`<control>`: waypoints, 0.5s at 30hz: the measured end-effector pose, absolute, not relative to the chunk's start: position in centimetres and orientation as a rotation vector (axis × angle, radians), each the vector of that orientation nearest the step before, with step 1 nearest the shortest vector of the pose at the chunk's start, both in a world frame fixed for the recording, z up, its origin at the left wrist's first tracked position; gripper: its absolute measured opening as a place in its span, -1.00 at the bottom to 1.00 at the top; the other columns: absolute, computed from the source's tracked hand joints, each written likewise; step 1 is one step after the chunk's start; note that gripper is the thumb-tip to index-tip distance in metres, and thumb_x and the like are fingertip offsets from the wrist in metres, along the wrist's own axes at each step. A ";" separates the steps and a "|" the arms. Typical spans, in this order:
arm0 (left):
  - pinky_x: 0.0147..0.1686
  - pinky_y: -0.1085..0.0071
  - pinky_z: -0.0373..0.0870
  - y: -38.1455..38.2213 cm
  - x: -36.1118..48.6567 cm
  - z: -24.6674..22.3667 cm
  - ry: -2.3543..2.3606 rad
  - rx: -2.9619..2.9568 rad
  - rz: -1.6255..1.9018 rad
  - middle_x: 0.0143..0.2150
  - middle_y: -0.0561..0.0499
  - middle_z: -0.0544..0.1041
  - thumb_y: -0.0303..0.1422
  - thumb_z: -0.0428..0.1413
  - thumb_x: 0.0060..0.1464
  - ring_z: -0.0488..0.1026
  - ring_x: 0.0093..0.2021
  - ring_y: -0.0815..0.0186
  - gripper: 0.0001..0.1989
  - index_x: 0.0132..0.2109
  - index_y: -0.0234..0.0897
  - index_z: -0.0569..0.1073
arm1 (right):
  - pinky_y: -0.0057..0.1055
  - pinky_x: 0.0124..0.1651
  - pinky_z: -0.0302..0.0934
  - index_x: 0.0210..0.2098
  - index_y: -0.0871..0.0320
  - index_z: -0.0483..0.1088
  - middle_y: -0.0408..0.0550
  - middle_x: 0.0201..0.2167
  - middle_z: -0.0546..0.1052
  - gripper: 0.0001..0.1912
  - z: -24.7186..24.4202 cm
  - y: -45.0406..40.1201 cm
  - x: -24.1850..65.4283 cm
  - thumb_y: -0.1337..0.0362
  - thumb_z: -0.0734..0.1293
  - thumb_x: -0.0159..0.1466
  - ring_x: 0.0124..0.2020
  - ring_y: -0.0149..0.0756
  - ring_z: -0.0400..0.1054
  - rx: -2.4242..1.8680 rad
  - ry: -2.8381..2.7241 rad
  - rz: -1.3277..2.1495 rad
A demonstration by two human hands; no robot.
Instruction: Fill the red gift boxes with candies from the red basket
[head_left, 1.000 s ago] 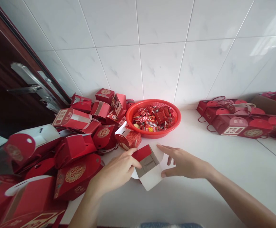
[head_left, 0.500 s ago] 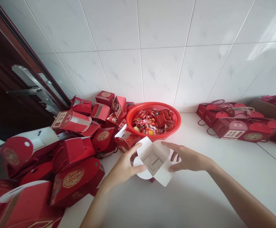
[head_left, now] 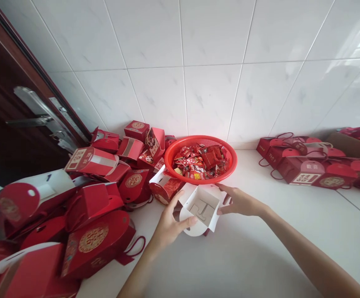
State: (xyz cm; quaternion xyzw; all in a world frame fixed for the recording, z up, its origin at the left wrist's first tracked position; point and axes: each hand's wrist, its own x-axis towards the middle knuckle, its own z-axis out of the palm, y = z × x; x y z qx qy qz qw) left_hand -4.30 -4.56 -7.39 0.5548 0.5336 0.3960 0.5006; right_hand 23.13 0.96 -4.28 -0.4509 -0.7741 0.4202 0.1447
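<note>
An open candy box [head_left: 202,209] stands in front of me, its white inside facing up and its flaps spread outward. Nothing lies in it but the folded bottom panels. My left hand [head_left: 169,225] grips its left side, thumb over the near round flap. At the right side, my right hand [head_left: 236,201] holds the edge between thumb and fingers; some fingertips are hidden behind the flap. Just beyond the box sits a red plastic basket [head_left: 231,169] of wrapped candies [head_left: 201,161]. Another red box [head_left: 164,186] lies by the basket's left rim.
Many red boxes [head_left: 97,240] are heaped on the left, near a dark door [head_left: 0,107] with a metal handle [head_left: 32,120]. Closed red boxes with cord handles [head_left: 307,165] stand along the right, beside a cardboard carton [head_left: 347,145]. A tiled wall [head_left: 155,95] rises behind the white counter [head_left: 229,260].
The box has shifted slightly right and away from me, turned a little, with both hands on it. Its flaps are folded further outward.
</note>
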 end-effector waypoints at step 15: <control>0.18 0.14 0.38 -5.1 -3.9 -4.7 1.443 1.871 0.998 0.26 -0.16 0.41 -0.04 0.09 0.21 0.39 0.24 0.05 -0.50 0.22 -0.11 0.40 | -0.33 -0.20 0.38 -0.10 0.10 0.55 -0.01 -0.25 0.64 -0.67 2.3 3.9 23.6 0.05 0.31 0.30 -0.27 -0.22 0.51 -1.209 -2.251 0.758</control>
